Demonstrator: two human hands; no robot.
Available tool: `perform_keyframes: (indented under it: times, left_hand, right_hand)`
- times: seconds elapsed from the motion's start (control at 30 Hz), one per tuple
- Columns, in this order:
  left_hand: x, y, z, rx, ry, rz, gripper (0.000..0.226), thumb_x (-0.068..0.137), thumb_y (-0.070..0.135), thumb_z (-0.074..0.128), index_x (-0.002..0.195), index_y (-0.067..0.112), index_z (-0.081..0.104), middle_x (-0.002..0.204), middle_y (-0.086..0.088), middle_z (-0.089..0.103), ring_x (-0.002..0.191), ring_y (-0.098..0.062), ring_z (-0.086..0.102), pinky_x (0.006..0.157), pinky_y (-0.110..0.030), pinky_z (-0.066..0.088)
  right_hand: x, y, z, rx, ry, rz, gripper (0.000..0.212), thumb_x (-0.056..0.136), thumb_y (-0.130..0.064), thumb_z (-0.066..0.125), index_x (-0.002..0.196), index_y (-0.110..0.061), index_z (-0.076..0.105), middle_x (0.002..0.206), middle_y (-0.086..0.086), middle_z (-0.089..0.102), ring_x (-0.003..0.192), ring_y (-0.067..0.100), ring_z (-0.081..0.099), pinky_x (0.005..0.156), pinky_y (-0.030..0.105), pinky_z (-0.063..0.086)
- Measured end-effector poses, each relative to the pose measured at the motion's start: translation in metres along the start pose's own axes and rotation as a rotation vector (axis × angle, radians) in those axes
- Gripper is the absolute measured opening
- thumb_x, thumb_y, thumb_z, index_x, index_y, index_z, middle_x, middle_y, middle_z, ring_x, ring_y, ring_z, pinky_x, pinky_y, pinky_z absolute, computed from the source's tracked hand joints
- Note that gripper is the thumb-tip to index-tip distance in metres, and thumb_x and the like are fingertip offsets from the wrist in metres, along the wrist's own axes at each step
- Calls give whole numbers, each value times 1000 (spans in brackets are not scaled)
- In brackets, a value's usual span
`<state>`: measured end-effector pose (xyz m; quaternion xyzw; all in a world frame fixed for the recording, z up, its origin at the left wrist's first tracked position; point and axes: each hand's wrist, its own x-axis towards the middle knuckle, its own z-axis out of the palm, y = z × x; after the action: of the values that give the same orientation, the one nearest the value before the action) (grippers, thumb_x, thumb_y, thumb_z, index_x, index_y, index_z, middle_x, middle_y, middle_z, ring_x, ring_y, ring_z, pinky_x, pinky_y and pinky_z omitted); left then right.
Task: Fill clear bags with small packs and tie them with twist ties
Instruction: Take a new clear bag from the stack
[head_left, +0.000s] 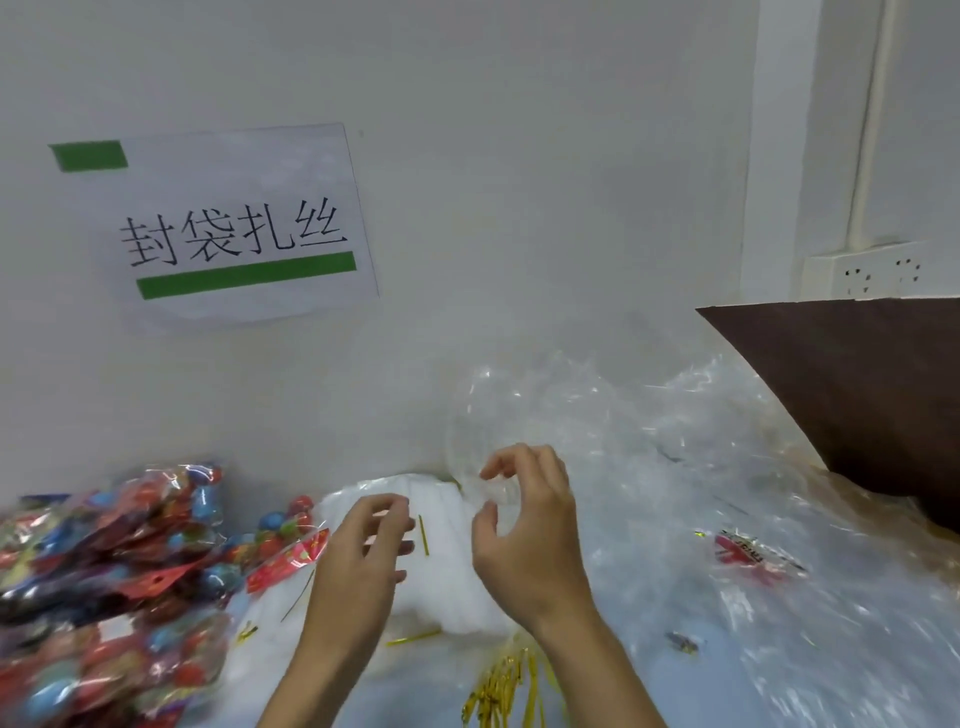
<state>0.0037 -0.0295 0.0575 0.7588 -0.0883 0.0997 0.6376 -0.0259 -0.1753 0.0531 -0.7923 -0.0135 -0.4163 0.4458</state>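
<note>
I read this as the bag-opening step: my right hand (524, 525) pinches a clear bag (498, 441) at its mouth, above the bench (857, 649) middle. The packs (104, 561) fill the left edge. My left hand (358, 551) hangs curled, empty, beside a tie (423, 535); next, load packs.

Left hand (363, 545) raised, fingers loosely curled; right hand (530, 525) beside it, fingers and thumb arched apart.
</note>
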Motion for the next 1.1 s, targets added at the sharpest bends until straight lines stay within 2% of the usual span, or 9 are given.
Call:
perform_keyframes:
  times: [0.13,0.33,0.47,0.57,0.67,0.8,0.9,1.0,1.1]
  left_hand:
    - [7,10,-8,-532,-8,-422,38,94,52,55,108,18,64,100,-9,73,94,-31,70,65,-42,60]
    - [-4,-28,-23,-516,231,-175,16,100,3,52,91,6,66,93,-11,76,81,-24,75,53,-27,55]
    - [-2,-39,-31,-419,361,-77,16,102,5,49,94,5,63,87,0,76,81,-20,75,59,-25,58]
    - [-3,-31,-30,-300,392,78,11,99,7,55,96,11,65,90,7,75,87,-10,72,64,-22,58]
    - [-6,-23,-28,-210,449,200,13,99,12,55,92,19,63,91,12,72,91,-4,69,69,-17,56]
    - [0,-24,-36,-151,588,172,27,91,-1,60,84,25,59,86,9,69,90,-8,66,65,-6,49]
    - [6,-32,-37,-92,501,119,23,84,3,72,83,20,56,89,4,67,89,-14,64,62,-11,44]
    - [7,-40,-37,-55,418,89,10,84,14,75,80,12,66,83,1,69,87,-21,66,75,-34,54]
    - [6,-39,-43,6,403,106,34,81,19,78,58,10,54,56,-6,58,68,-35,62,65,-40,47]
  right_hand:
    - [-17,-16,26,101,-368,-38,38,66,0,39,85,-31,49,99,-13,47,104,4,48,78,11,41]
    - [-32,-16,39,109,-590,23,44,62,-13,37,98,-36,49,105,-25,47,113,-2,42,103,23,35]
    - [-31,-21,47,105,-454,55,33,76,-38,45,107,-46,44,114,-32,47,123,-6,40,106,21,25]
    - [-25,-31,59,81,-244,93,49,75,-68,51,116,-46,37,118,-36,40,125,-13,32,99,13,19]
    - [-11,-36,71,128,-122,174,54,83,-47,73,123,-45,36,117,-27,47,118,-13,37,101,24,27]
    - [1,-42,82,204,-119,130,29,88,-6,66,90,-33,56,83,-13,64,85,6,61,76,23,50]
    - [-12,-36,88,233,-259,87,20,81,-10,61,73,-28,57,73,-14,63,76,10,64,70,25,55]
    - [-22,-23,88,205,-373,118,20,82,-11,62,80,-30,58,67,-7,53,68,6,55,65,15,45]
    - [-18,-20,83,185,-289,166,31,85,-8,68,89,-35,54,63,-7,40,64,3,48,61,9,39]
